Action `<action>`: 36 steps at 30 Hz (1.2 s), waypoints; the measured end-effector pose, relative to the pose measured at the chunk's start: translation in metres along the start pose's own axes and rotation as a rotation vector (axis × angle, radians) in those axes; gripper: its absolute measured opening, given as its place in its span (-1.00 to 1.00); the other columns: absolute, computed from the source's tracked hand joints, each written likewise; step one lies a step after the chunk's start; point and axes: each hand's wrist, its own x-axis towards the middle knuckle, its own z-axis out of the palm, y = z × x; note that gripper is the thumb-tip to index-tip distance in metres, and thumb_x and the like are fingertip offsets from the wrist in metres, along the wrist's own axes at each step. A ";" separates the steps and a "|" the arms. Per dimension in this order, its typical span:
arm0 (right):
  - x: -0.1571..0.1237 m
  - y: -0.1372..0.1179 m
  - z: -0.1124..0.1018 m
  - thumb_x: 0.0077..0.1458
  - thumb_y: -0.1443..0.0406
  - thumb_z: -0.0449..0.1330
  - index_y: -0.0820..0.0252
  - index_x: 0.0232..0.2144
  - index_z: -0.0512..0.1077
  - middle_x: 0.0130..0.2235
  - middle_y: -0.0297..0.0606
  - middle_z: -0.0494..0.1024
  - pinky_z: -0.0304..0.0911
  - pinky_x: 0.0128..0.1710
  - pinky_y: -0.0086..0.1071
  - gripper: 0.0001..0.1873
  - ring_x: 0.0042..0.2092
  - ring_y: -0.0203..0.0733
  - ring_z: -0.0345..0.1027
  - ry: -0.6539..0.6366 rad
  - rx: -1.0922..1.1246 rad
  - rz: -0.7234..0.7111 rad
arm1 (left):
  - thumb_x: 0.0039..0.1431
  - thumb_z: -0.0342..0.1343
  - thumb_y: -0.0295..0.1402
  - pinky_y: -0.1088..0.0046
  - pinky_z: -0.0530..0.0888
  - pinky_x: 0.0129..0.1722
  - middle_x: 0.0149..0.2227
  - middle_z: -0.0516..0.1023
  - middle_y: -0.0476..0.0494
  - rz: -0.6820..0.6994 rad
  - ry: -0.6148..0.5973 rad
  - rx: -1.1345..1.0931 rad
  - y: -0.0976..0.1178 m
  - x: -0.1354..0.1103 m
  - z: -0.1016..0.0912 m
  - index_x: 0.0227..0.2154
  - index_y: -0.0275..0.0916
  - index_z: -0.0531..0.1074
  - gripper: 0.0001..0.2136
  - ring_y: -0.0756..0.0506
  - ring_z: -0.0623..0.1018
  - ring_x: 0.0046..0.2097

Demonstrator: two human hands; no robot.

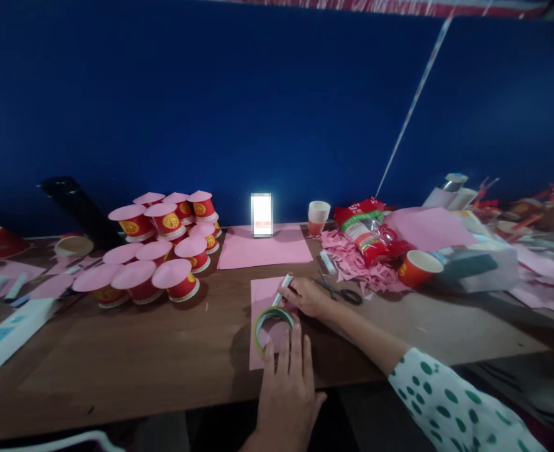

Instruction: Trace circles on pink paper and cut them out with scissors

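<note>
A sheet of pink paper [258, 292] lies on the table in front of me, with a yellow-green roll of tape [259, 334] flat on it. My left hand [287, 383] reaches up from the near edge, its stretched fingers resting on the roll's near side. A white marker [283, 289] is pinched in my right hand [309, 298], slanted with its lower end at the roll's far rim. Its exact tip is too small to make out. Dark scissors [340, 292] lie just beyond my right wrist.
Several red paper cups with pink tops [176, 279] stand at left. Behind are a stack of pink paper [267, 251] and a bright phone [262, 215]. Pink paper shreds [345, 254], a red bag [364, 229] and a tipped cup [419, 270] lie at right.
</note>
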 end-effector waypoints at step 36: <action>-0.078 0.012 0.005 0.15 0.27 -0.02 0.23 -0.49 0.37 -0.44 -0.29 0.45 0.16 -0.33 -0.43 -0.74 -0.36 -0.26 0.31 0.337 0.204 0.031 | -0.18 0.17 -0.18 0.20 0.06 0.14 0.23 -0.03 -0.24 0.216 -0.441 -0.377 -0.103 0.059 -0.038 0.17 -0.22 -0.06 -0.18 -0.24 -0.04 0.23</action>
